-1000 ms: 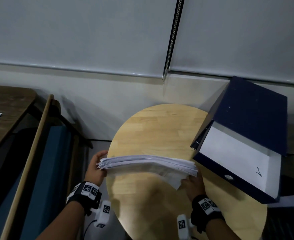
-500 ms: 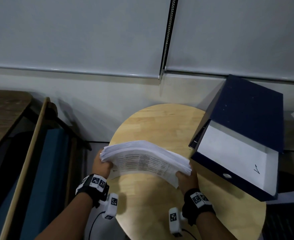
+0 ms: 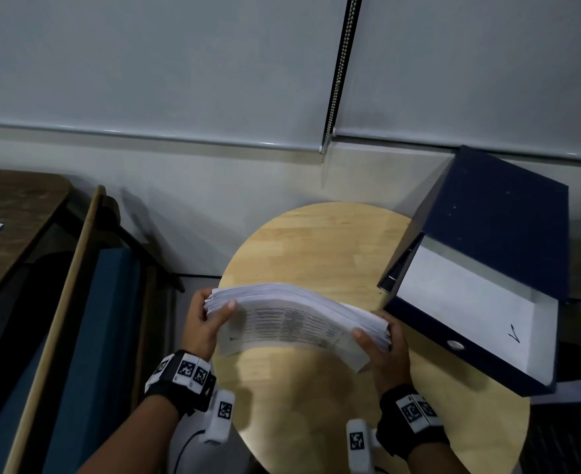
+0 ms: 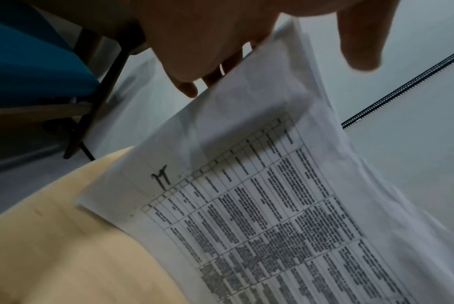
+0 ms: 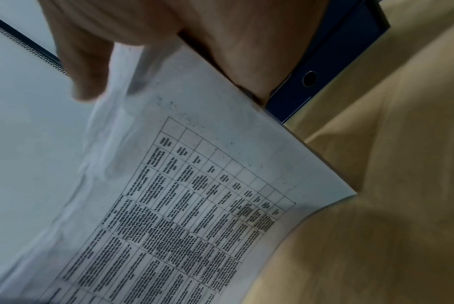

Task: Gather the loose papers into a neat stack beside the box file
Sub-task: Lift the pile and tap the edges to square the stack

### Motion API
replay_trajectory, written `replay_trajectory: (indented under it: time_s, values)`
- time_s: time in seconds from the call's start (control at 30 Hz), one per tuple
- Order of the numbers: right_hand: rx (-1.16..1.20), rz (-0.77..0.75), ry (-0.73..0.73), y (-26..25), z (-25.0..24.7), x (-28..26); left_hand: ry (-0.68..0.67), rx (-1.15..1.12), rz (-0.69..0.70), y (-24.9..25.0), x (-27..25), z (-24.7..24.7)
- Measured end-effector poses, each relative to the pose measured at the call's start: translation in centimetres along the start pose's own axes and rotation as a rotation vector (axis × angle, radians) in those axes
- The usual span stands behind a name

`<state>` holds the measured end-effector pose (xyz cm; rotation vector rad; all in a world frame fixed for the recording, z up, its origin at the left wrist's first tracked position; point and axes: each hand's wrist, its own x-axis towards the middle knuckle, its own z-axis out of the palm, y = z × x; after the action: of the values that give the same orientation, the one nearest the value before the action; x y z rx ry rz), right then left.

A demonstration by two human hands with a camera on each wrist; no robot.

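While both hands grip it by the short ends, the paper stack point(image 3: 296, 313) stands on its long edge on the round wooden table point(image 3: 320, 241), tilted toward the camera, printed table on the near sheet. Left hand point(image 3: 202, 323) w/ thumb curled over the front face, fingers behind. Right hand point(image 3: 383, 350) pinching the other end, thumb in front. Navy box file point(image 3: 487, 261) just beside the stack's right end, lid propped open.

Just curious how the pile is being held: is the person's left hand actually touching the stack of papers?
Touching. The head view shows the left hand gripping the stack of papers at its end, thumb on top.
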<state>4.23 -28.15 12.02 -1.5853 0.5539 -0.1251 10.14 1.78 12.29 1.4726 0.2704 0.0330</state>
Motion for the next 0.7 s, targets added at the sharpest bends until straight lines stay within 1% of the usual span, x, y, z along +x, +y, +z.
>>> replay_trajectory:
  time_s: [0.13,0.23,0.3,0.43,0.57,0.7]
  values:
    - [-0.02,-0.058,0.116,-0.6,0.5,0.0,0.162,0.12,-0.004,0.8,0.4,1.2]
    - [-0.071,-0.043,0.142,-0.7,0.7,0.1,0.234,0.172,-0.024,0.5,0.7,1.3]
    - [-0.079,-0.035,0.142,-0.7,0.6,0.1,0.244,0.184,-0.036,0.7,0.8,1.4]
    - [-0.042,-0.073,0.141,-1.0,0.8,0.1,0.233,0.174,-0.033,1.2,0.8,1.8]
    - [-0.038,-0.05,0.19,-1.3,1.2,0.5,0.257,0.159,-0.031,1.5,0.6,2.3]
    - [-0.029,-0.05,0.181,-1.7,1.2,0.6,0.258,0.156,-0.028,2.0,0.5,2.5]
